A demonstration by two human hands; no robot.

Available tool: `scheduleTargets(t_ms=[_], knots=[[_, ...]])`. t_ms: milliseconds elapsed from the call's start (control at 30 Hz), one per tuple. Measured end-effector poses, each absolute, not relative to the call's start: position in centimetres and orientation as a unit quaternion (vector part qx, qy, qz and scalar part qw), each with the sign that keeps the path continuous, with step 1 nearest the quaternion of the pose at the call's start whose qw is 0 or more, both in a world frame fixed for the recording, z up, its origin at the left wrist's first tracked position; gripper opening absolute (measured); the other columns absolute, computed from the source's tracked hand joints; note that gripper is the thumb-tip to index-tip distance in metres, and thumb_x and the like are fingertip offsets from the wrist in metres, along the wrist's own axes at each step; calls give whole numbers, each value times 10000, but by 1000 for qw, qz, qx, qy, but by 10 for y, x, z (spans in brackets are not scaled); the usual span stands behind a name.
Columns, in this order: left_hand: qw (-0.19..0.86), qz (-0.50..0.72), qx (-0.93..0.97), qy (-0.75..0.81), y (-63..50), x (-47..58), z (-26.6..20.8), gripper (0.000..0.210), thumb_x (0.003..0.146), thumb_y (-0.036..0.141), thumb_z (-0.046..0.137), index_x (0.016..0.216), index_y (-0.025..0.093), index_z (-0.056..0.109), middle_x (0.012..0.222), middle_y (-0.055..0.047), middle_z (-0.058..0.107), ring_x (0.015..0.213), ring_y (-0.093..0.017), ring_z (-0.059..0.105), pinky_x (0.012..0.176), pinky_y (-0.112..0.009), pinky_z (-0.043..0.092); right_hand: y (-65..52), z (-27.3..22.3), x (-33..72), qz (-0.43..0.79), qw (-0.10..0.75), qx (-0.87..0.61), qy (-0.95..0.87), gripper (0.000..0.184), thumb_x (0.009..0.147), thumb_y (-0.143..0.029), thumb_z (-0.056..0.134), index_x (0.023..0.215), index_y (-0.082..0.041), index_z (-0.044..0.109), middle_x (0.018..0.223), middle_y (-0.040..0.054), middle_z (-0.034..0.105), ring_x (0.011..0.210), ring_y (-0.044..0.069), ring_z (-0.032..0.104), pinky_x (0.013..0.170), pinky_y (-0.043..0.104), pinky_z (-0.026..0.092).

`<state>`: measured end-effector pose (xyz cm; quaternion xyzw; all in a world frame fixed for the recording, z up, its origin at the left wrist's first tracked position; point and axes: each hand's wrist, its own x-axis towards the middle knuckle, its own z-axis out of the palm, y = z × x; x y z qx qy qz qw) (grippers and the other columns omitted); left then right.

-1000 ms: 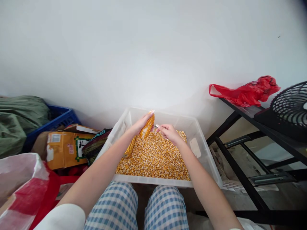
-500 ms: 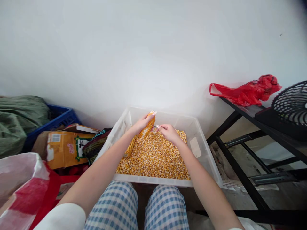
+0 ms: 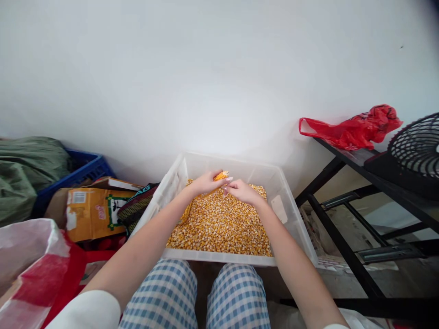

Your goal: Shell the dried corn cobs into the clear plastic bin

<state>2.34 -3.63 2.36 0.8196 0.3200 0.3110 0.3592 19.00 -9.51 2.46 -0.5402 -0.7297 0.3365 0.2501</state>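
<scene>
My left hand (image 3: 206, 182) is wrapped around an ear of corn (image 3: 221, 176), whose yellow tip shows past the fingers. My right hand (image 3: 241, 189) is closed in a pinch against the near side of that ear. The thin dark rod that showed between its fingers a moment ago is now hidden. Both hands are over a translucent plastic bin (image 3: 219, 257) spread with loose corn kernels (image 3: 222, 228). Another ear of corn (image 3: 185, 214) lies on the kernels, partly behind my left forearm.
On the right, a black metal stand (image 3: 343, 219) carries a red plastic bag (image 3: 360, 128) and a black fan (image 3: 420, 148). To the left are an orange cardboard box (image 3: 91, 214), a blue crate (image 3: 85, 169) and a red-and-white bag (image 3: 41, 278). A white wall rises behind the bin.
My left hand has turned and lowered the ear, so less of it shows. My right hand has moved slightly down and closer, meeting the ear; its thin rod has gone out of sight.
</scene>
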Motion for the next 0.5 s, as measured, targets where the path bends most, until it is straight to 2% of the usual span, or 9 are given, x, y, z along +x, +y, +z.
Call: scheduleTargets(t_ms=[100,267,333,400,500], knots=[[331,297,840,312,-34,23,19,254,681,413,549,737,167,582,597,13,540,538,-118,449,507,-209,303,-92,21,193,334,237,-528,-743,330,782,-376,421,729,-138,643,440,-60,321,414,63,269,440,205,210],[334,317,835,300,-37,26,18,206,680,375,560,719,174,580,556,18,517,521,-110,429,506,-212,292,-94,7,174,355,174,-491,-776,205,722,-200,468,671,-135,656,611,7,580,535,91,450,529,209,314],[349,338,820,302,-38,28,18,210,695,380,548,721,173,572,573,13,519,537,-108,442,518,-209,310,-95,4,167,351,142,-487,-787,188,703,-174,478,658,-136,657,594,12,589,530,97,466,528,212,320],[373,358,797,311,-37,29,19,241,709,406,535,735,169,565,604,7,529,569,-110,472,541,-207,342,-96,6,166,340,152,-499,-783,194,716,-194,480,665,-133,657,555,5,565,498,89,444,510,211,308],[446,384,737,333,-29,28,19,333,728,485,492,789,162,547,615,7,537,563,-115,513,536,-213,388,-97,16,176,349,204,-522,-751,266,761,-316,476,679,-130,648,446,-39,416,410,60,317,443,206,239]])
